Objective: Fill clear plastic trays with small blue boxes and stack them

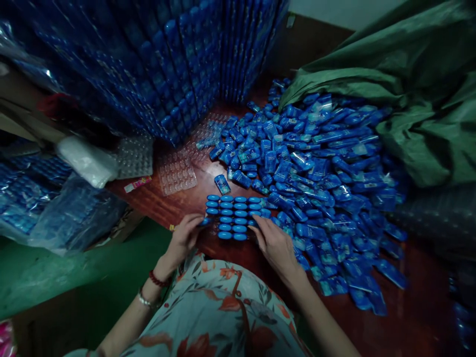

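Four columns of small blue containers [233,213] form a block on the reddish-brown table [208,171] in front of the seated or standing wearer; clock positions are read from the block's centre, twelve o'clock being the top of the view. The two inner columns run longer than the two outer ones. Between eight and nine o'clock, the left hand [184,232] is narrowed, its fingertips and thumb together at a blue piece [204,221] beside the block; how firmly it is gripped cannot be told. At four o'clock, the right hand [274,245] has its fingers bent toward the block's right edge, the fingertips close to a blue container there; whether they grip it cannot be told. A single loose pack [222,184] lies just short of twelve o'clock. From one to four o'clock spreads a heap of blue packs [308,168], with a green cloth [345,84] behind it at two. At ten o'clock lies a clear moulded tray [177,177]; farther out, between nine and ten, are a pink label [137,184] and a whitish plastic roll [87,161]. At eleven o'clock stands a tall stack of blue packs [182,64]. Patterned clothing [223,312] occupies six o'clock.
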Motion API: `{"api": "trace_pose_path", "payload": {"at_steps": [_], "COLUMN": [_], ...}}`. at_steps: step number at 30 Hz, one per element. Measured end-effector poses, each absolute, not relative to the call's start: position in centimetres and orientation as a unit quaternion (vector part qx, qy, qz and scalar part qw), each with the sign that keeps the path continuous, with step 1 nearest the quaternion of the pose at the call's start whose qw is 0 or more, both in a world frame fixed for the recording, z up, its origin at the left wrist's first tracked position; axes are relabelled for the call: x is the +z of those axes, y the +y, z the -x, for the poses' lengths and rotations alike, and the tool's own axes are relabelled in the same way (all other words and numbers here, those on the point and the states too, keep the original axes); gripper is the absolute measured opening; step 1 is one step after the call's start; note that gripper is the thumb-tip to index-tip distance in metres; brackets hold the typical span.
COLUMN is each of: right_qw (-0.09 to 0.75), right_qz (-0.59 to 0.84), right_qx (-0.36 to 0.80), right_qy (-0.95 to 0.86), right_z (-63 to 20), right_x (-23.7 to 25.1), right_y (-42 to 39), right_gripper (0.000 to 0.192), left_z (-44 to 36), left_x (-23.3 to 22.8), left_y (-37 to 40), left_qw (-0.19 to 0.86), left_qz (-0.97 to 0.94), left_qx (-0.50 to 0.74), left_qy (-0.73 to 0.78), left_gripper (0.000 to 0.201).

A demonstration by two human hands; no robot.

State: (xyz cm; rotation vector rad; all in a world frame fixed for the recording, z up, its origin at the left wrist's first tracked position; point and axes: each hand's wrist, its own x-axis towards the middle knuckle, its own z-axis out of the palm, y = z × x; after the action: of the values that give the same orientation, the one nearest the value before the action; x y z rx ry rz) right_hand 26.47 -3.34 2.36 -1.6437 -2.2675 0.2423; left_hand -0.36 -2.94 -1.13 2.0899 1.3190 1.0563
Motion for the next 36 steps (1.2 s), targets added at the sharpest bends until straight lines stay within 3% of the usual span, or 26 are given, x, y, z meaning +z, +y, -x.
{"api": "trace_pose_path", "payload": {"at_steps": [4,8,11,15,20,24,27,31,36], "right_qw": [0.197,0.217,0.118,-0.029,-0.066,0.026,0.193,0.382,0.449], "right_qz": [0.624,0.608,0.602,0.602,0.583,0.588,0.594,0.611,0.662], "right_qx": [0.047,0.122,0.126,0.103,0.102,0.167,0.228,0.287,0.353], "right_qy": [-0.755,-0.754,-0.779,-0.791,-0.803,-0.791,-0.747,-0.631,-0.485], "right_z": [-25.8,-25.0,-24.1,-22.8,-22.4,-24.0,-26.0,-28.0,-29.3], "right_x": [3.8,4.8,4.6,3.7,2.3,1.9,2.4,3.8,4.4], "right_y": [-2.3,2.5,7.2,11.2,11.8,11.3,9.9,6.0,0.6], "right_gripper": [0.024,0.024,0.021,0.033,0.03,0.035,0.051,0.045,0.041], "left_z": [0.0,0.6,1.0,1.3,1.8,1.9,1.6,1.2,2.0], "left_x": [-2.6,-2.4,-1.4,-0.6,-0.8,-0.7,-0.6,-0.2,1.0], "left_y": [-1.7,-0.4,0.4,1.4,2.4,2.1,1.4,0.8,2.0], "left_qw": [0.171,0.149,0.197,0.253,0.254,0.239,0.261,0.324,0.383], "left_qz": [-0.832,-0.869,-0.873,-0.842,-0.84,-0.854,-0.856,-0.817,-0.803], "left_qx": [0.324,0.252,0.193,0.19,0.25,0.239,0.198,0.184,0.151], "left_qy": [0.416,0.398,0.403,0.437,0.409,0.397,0.4,0.44,0.43], "left_gripper": [0.038,0.034,0.029,0.029,0.033,0.033,0.028,0.028,0.029]}}
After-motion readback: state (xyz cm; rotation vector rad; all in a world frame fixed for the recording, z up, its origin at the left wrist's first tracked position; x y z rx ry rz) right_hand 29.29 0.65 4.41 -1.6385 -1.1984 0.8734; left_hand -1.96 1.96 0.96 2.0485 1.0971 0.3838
